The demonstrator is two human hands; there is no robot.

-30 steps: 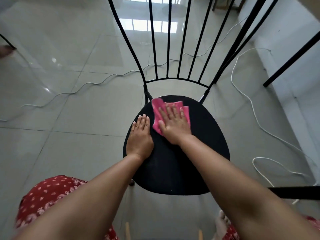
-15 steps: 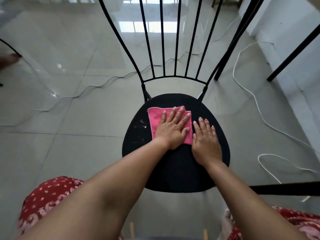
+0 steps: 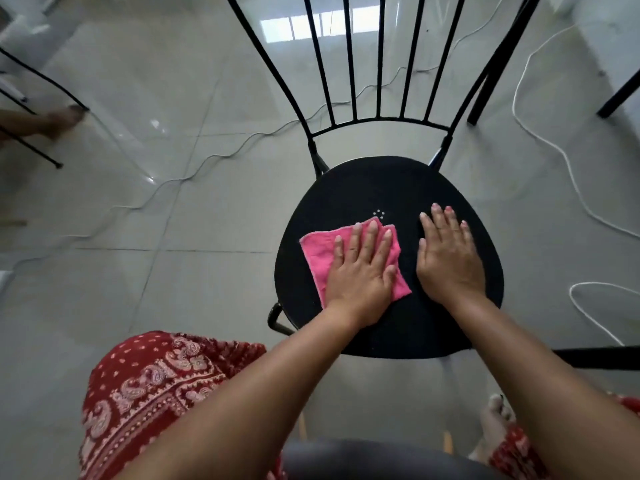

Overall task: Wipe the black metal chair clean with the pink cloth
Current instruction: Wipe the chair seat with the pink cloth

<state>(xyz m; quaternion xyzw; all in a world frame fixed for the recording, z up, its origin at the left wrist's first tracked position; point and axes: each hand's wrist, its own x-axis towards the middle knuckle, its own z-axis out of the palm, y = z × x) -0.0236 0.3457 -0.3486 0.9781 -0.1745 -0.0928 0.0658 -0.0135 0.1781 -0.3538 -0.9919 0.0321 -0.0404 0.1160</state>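
Observation:
The black metal chair stands in front of me on the tiled floor, its round seat (image 3: 363, 188) facing up and its thin backrest bars (image 3: 381, 64) rising away from me. The pink cloth (image 3: 317, 251) lies spread on the left half of the seat. My left hand (image 3: 360, 271) presses flat on the cloth, covering its right part. My right hand (image 3: 448, 258) rests flat on the bare seat just right of the cloth, holding nothing. A few white specks (image 3: 379, 214) sit on the seat just beyond my left fingertips.
A white cable (image 3: 540, 140) loops over the floor at the right and a thin grey cable (image 3: 207, 161) runs across at the left. Black furniture legs (image 3: 491, 74) stand at the back right. Another person's foot (image 3: 59, 123) shows at the far left beside thin black legs.
The cloth passed from under my right hand to under my left hand. It has slid from the back of the seat toward the front left. My right hand now rests on the seat's right side.

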